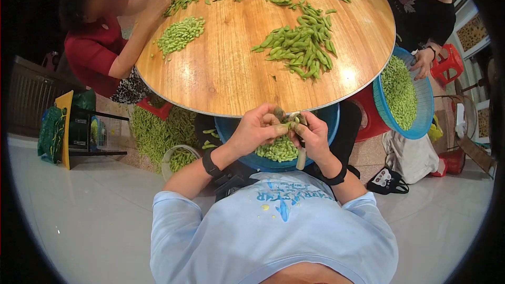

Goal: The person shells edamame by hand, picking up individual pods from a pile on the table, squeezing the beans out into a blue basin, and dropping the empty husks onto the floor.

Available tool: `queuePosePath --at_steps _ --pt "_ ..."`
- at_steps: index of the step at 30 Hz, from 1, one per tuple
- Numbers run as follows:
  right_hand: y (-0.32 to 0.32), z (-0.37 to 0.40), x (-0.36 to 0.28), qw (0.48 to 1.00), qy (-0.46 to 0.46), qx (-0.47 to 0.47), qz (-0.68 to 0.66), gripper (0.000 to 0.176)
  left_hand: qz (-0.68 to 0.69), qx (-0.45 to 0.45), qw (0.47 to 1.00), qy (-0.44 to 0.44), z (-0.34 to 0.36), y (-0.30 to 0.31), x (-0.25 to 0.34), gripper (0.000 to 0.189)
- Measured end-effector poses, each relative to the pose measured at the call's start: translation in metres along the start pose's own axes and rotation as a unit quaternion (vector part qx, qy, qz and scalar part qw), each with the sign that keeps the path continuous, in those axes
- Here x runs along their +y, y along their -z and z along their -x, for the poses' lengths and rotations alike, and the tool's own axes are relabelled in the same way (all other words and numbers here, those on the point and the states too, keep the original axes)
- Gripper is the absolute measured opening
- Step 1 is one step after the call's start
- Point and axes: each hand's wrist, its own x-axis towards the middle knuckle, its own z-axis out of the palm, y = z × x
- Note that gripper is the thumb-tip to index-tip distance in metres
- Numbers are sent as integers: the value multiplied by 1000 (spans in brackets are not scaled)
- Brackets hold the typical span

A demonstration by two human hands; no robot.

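Note:
My left hand and my right hand meet above a blue basin at the table's near edge. Both have bent fingers pinched round a small green pod, partly hidden by the fingertips. Shelled green beans lie in the basin just below my hands. Some pale covering shows at my right fingers. Beyond my hands, a pile of green pods rests on the round wooden table.
A person in red sits at the left by shelled beans. Another person at the right touches a blue basket of beans. Many pods cover the floor at left, beside a white bucket. Red stools stand around.

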Motion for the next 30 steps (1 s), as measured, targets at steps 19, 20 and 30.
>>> queuePosePath --at_steps 19,20,30 --pt "-20 26 5 1000 -12 18 14 35 -33 4 998 -51 8 5 -9 13" --pt "-19 25 5 1000 -13 19 13 35 -29 10 998 -56 8 2 -10 13" --pt "-16 24 1 993 -48 -72 -83 37 -37 59 996 -63 4 0 -26 13"
